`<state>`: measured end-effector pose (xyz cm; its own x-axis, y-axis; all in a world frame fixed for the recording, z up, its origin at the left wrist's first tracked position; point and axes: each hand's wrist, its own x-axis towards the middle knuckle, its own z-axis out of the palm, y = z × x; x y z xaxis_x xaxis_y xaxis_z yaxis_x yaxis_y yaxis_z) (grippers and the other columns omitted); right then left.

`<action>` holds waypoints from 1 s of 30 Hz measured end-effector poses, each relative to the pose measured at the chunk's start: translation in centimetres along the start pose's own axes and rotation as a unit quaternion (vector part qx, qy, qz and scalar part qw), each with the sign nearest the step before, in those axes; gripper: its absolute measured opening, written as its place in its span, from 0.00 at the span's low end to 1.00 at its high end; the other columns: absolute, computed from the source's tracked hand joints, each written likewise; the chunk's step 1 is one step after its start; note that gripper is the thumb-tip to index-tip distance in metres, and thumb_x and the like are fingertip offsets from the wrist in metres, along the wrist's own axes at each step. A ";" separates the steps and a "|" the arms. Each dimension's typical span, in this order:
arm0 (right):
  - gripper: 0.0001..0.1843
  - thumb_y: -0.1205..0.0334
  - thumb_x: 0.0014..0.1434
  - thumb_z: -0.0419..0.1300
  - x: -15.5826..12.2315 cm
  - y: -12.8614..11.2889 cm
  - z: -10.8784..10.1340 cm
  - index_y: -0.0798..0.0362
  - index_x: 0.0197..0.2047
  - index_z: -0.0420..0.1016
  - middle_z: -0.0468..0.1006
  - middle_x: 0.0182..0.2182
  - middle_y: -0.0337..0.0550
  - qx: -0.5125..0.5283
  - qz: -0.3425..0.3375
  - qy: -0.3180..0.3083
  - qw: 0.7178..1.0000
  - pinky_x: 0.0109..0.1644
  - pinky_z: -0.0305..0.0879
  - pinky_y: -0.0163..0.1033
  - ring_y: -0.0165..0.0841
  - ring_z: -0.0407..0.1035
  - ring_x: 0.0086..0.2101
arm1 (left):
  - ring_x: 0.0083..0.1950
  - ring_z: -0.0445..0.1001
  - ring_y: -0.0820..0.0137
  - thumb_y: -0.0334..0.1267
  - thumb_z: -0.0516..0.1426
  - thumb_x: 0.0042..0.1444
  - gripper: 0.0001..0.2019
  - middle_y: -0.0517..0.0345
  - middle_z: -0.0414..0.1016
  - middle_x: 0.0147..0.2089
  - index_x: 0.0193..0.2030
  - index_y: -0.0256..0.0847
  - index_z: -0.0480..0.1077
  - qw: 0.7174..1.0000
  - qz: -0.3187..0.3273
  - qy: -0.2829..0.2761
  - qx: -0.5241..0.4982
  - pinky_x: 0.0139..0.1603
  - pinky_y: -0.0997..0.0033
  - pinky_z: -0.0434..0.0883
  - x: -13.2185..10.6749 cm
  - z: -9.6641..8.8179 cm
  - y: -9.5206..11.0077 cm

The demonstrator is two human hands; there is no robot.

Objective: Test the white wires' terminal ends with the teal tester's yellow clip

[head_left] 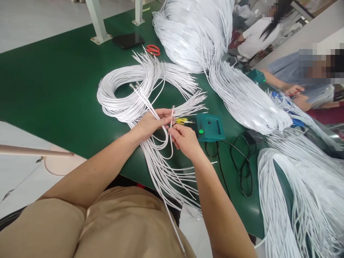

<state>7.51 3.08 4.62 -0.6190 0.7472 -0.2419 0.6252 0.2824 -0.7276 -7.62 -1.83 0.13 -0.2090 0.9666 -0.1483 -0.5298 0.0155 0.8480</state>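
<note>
My left hand is closed around a few white cables pulled from a coiled white cable bundle on the green table. My right hand pinches one white cable just below its upright metal-tipped end, close to my left fingertips. A loop of that cable hangs below both hands. A small teal box with a green button sits just right of my right hand, with a yellow-handled tool lying beside it.
Large heaps of white cables cover the table's right side and far end. Black wires trail from the teal box. Red scissors and a black phone lie far off. Two other people sit at the far right.
</note>
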 end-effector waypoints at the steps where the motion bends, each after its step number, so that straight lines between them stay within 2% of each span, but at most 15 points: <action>1: 0.16 0.53 0.59 0.55 0.0 0.0 -0.1 0.51 0.23 0.66 0.70 0.19 0.34 0.001 0.005 0.008 1.000 0.30 0.56 0.35 0.27 0.61 0.21 | 0.37 0.75 0.72 0.38 0.68 0.45 0.20 0.53 0.78 0.38 0.46 0.34 0.75 1.000 0.008 0.001 0.007 0.37 0.73 0.71 0.0 0.0 -0.1; 5: 0.11 0.52 0.57 0.57 0.5 -0.8 -1.0 0.51 0.31 0.73 0.76 0.25 0.36 0.028 -0.019 0.128 0.991 0.33 0.60 0.36 0.28 0.65 0.24 | 0.34 0.74 0.74 0.37 0.67 0.46 0.22 0.59 0.76 0.34 0.48 0.36 0.71 0.998 0.047 -0.017 0.048 0.32 0.76 0.68 0.0 0.0 -0.7; 7: 0.12 0.50 0.54 0.60 0.9 -1.4 -1.2 0.51 0.33 0.75 0.77 0.27 0.37 0.031 -0.029 0.153 0.987 0.35 0.61 0.37 0.30 0.67 0.27 | 0.34 0.75 0.73 0.37 0.67 0.46 0.22 0.61 0.75 0.32 0.47 0.38 0.67 0.996 0.055 -0.029 0.068 0.32 0.76 0.68 -0.1 0.0 -0.8; 10: 0.15 0.47 0.48 0.65 1.4 -2.0 -0.9 0.51 0.31 0.75 0.75 0.25 0.36 0.039 -0.011 0.144 0.989 0.34 0.62 0.37 0.31 0.67 0.27 | 0.33 0.76 0.73 0.37 0.67 0.46 0.23 0.63 0.75 0.31 0.46 0.40 0.63 0.994 0.056 -0.043 0.087 0.33 0.76 0.68 -0.2 0.1 -0.9; 13: 0.12 0.52 0.49 0.64 1.7 -2.1 -0.6 0.53 0.27 0.74 0.74 0.23 0.36 0.140 -0.002 0.137 0.981 0.31 0.61 0.36 0.29 0.65 0.25 | 0.34 0.76 0.73 0.36 0.67 0.47 0.23 0.64 0.75 0.32 0.46 0.41 0.61 0.993 0.057 -0.059 0.090 0.34 0.75 0.69 -0.3 0.2 -0.8; 18: 0.09 0.57 0.49 0.64 1.7 -1.3 -0.7 0.54 0.24 0.74 0.70 0.22 0.35 0.330 -0.002 0.083 0.940 0.29 0.58 0.34 0.24 0.60 0.23 | 0.34 0.76 0.73 0.36 0.66 0.48 0.21 0.63 0.75 0.32 0.45 0.41 0.61 0.994 0.050 -0.058 0.084 0.33 0.76 0.68 -0.4 0.3 -0.7; 22: 0.12 0.57 0.48 0.66 1.6 -0.8 -0.8 0.54 0.21 0.71 0.70 0.22 0.37 0.428 0.041 0.018 0.902 0.29 0.58 0.34 0.25 0.62 0.24 | 0.33 0.75 0.74 0.36 0.65 0.49 0.21 0.64 0.75 0.32 0.46 0.41 0.60 0.994 0.051 -0.058 0.083 0.31 0.77 0.68 -0.5 0.5 -0.6; 24: 0.10 0.58 0.49 0.65 1.6 -0.9 -0.8 0.54 0.23 0.73 0.69 0.21 0.36 0.419 0.046 0.024 0.906 0.29 0.59 0.35 0.25 0.61 0.23 | 0.33 0.75 0.74 0.37 0.64 0.50 0.22 0.63 0.75 0.32 0.48 0.41 0.59 0.993 0.052 -0.060 0.089 0.31 0.77 0.67 -0.5 0.5 -0.5; 26: 0.06 0.60 0.50 0.63 1.6 -1.2 -0.9 0.53 0.32 0.77 0.69 0.21 0.34 0.376 0.026 0.051 0.925 0.31 0.61 0.36 0.25 0.62 0.23 | 0.33 0.76 0.73 0.37 0.64 0.51 0.24 0.62 0.76 0.32 0.52 0.41 0.58 0.991 0.055 -0.073 0.099 0.30 0.76 0.67 -0.6 0.6 -0.4; 28: 0.11 0.63 0.50 0.61 1.6 -1.6 -1.3 0.51 0.39 0.79 0.71 0.23 0.34 0.326 -0.003 0.060 0.944 0.35 0.64 0.37 0.26 0.64 0.25 | 0.34 0.76 0.71 0.38 0.63 0.52 0.29 0.61 0.76 0.31 0.57 0.40 0.55 0.989 0.060 -0.085 0.105 0.30 0.75 0.66 -0.6 0.6 -0.3; 30: 0.10 0.64 0.50 0.61 1.6 -1.8 -1.8 0.51 0.37 0.80 0.76 0.27 0.36 0.291 -0.022 0.050 0.955 0.38 0.65 0.38 0.27 0.66 0.28 | 0.34 0.76 0.70 0.37 0.63 0.52 0.33 0.60 0.76 0.31 0.62 0.39 0.52 0.988 0.062 -0.092 0.107 0.29 0.75 0.66 -0.6 0.6 -0.3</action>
<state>6.25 4.90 6.68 -0.5722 0.8041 -0.1614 0.2112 -0.0458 -0.9764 -6.84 -2.28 0.32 -0.0979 0.9943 0.0420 -0.3196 -0.0714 0.9449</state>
